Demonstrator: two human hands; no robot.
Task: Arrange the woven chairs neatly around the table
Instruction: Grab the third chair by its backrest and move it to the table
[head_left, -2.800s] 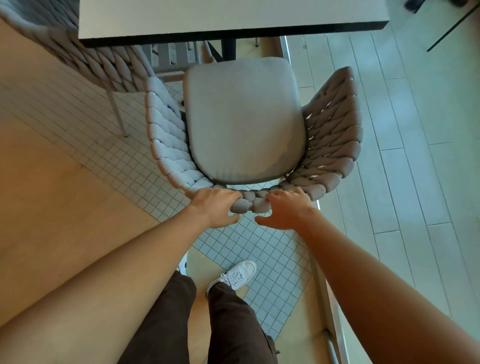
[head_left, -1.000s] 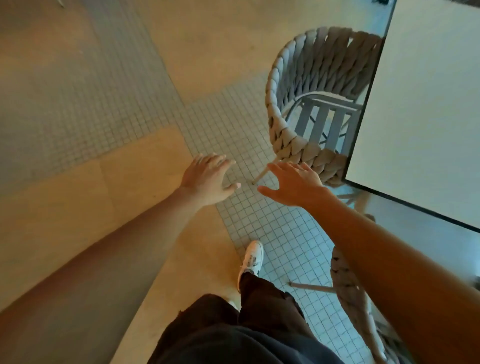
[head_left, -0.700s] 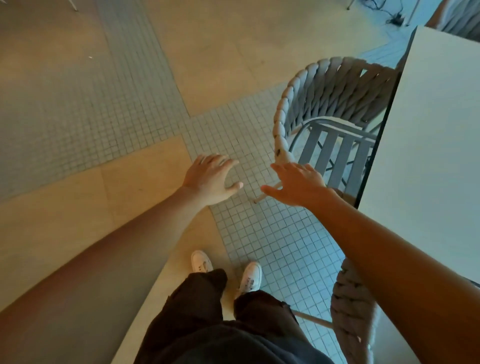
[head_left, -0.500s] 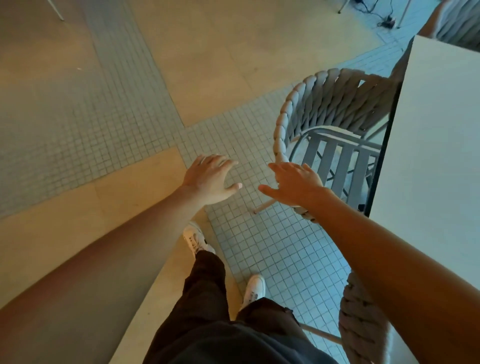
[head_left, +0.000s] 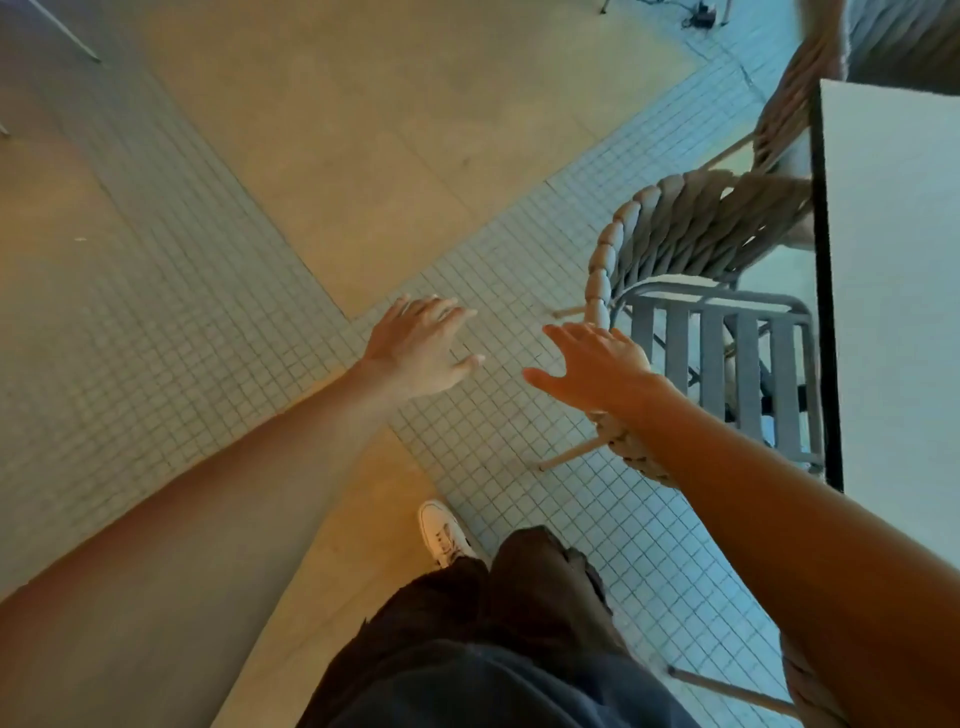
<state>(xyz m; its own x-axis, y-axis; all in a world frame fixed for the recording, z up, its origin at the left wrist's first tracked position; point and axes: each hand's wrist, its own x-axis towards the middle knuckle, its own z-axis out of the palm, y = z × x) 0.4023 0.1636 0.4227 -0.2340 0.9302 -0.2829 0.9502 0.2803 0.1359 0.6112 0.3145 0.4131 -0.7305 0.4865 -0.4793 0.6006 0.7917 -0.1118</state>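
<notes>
A woven chair (head_left: 691, 228) with a bare slatted seat (head_left: 727, 358) stands at the white table's (head_left: 898, 291) left edge, its seat partly under the top. My right hand (head_left: 592, 364) hovers open just left of that chair's woven rim, fingers spread, holding nothing. My left hand (head_left: 421, 353) is open over the small-tile floor, farther left of the chair. A second woven chair (head_left: 800, 88) shows at the top right by the table's far corner. Part of a third woven chair (head_left: 810, 691) peeks out under my right forearm at the bottom right.
The floor mixes beige slabs with bands of small square tiles (head_left: 208, 291). My legs and a white shoe (head_left: 441, 530) are at the bottom centre. Thin metal legs (head_left: 57, 31) show at the top left, and cables (head_left: 701, 15) lie at the top edge.
Both hands let go of the cushioned chair's back. I turned left and walked along the table; the slatted chair now sits nearer, with both open hands held out beside it.
</notes>
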